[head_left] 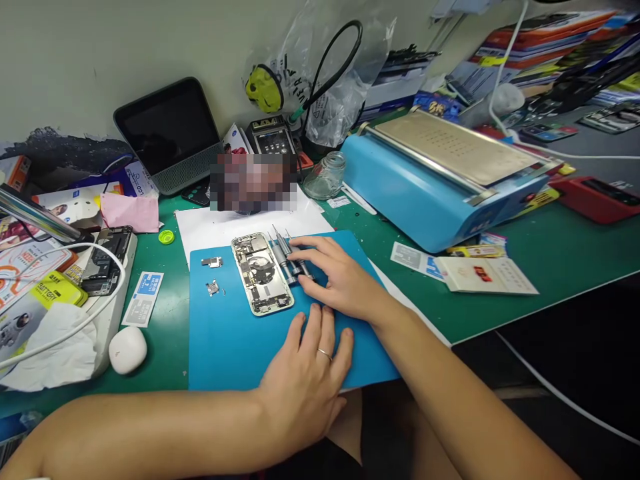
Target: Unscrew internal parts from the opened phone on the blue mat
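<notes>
An opened phone (263,275) lies on a blue mat (225,353), its inner parts showing. Just right of it, several slim screwdrivers (284,250) lie side by side, tips pointing away from me. My right hand (345,277) hovers at or rests on these screwdrivers with fingers spread; whether it touches them I cannot tell. Nearer to me, my left hand (307,377) lies over the mat, fingers stretched out, a ring on one finger. It holds nothing. Left of the phone are a small metal bracket (212,262) and a little cluster of tiny parts (213,287).
A blue machine with a metal plate (415,187) stands at the right. Behind the mat are a glass jar (327,175), a smart display (167,133) and a soldering station (274,140). A white earbud case (128,350) and a white cable (117,267) lie left.
</notes>
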A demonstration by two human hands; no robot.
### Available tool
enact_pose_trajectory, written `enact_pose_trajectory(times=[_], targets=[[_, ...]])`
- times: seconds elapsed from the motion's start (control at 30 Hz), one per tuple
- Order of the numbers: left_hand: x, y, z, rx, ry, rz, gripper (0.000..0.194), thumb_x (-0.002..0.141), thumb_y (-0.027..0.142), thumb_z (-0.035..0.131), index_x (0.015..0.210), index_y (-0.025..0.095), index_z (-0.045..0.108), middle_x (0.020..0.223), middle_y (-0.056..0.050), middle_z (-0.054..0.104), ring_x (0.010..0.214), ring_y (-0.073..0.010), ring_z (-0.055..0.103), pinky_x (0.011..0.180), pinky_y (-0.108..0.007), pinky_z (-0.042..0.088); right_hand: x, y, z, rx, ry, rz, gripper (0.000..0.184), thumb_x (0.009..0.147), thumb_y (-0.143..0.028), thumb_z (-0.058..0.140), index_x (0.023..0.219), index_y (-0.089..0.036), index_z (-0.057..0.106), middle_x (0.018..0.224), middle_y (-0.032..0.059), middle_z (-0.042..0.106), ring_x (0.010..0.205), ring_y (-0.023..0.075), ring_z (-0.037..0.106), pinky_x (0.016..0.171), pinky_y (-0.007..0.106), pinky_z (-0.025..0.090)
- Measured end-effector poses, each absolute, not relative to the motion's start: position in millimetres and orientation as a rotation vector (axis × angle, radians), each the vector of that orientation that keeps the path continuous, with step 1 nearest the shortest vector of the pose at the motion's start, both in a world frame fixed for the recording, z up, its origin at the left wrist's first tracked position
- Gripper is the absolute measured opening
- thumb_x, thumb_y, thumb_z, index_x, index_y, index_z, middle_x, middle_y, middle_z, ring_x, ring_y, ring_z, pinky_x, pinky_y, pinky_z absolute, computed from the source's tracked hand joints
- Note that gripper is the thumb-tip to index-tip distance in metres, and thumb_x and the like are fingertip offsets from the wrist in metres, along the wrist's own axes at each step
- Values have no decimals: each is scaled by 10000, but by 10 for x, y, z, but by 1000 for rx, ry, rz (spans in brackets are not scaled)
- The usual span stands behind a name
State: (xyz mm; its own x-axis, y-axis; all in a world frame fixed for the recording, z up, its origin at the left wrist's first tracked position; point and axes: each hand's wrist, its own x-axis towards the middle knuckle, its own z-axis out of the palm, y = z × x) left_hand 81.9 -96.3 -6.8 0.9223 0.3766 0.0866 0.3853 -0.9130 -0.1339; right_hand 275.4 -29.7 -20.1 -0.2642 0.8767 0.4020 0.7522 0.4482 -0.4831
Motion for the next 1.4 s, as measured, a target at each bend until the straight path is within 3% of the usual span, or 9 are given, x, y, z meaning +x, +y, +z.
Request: enact_pose_trajectory(times=[0.33,0.6,0.8,1.03,1.2,1.4], targets=[[832,-970,-66,-2935,-604,-87,813,945,594,613,1567,92,464,1608,-263,456,1497,-404,446,1165,-533,387,2768,-287,-227,-1334,-2000,264,89,966,-230,618,999,-233,701,1319,112,699,1224,305,675,1001,519,601],[835,-956,-42,-2944,-589,-59,804,956,595,601,1568,92,463,1617,-257,446,1500,-405,441,1163,-535,390,2757,-297,-204,-1257,-1900,313,78,1007,-252,596,1003,-241,673,1271,106,735,1221,282,688,1038,502,579],[838,-957,-42,-2952,-586,-72,815,955,582,612,1573,77,448,1626,-280,419,1504,-426,429,1170,-554,379,2707,-366,-161,-1057,-1477,584,173,1037,-430,585,1064,-262,614,1323,91,754,1264,244,710,1064,458,596],[843,-942,-47,-2959,-583,-87,806,954,569,617,1566,70,456,1615,-289,428,1496,-430,440,1160,-558,390,2679,-331,-137,-926,-1370,708,293,998,-553,609,1030,-262,604,977,42,817,1056,242,790,1025,508,626],[848,-939,-39,-2959,-575,-93,807,945,581,628,1555,75,475,1610,-286,438,1495,-428,444,1157,-556,392,2694,-302,-138,-929,-1335,611,317,984,-582,610,1021,-267,614,875,18,791,937,233,795,1004,518,635],[848,-951,-43,-2954,-581,-102,813,940,583,636,1555,76,476,1609,-289,437,1491,-434,447,1157,-562,389,2691,-327,-179,-1052,-1395,227,228,1036,-457,584,1129,-291,710,966,24,819,938,216,798,869,398,659]])
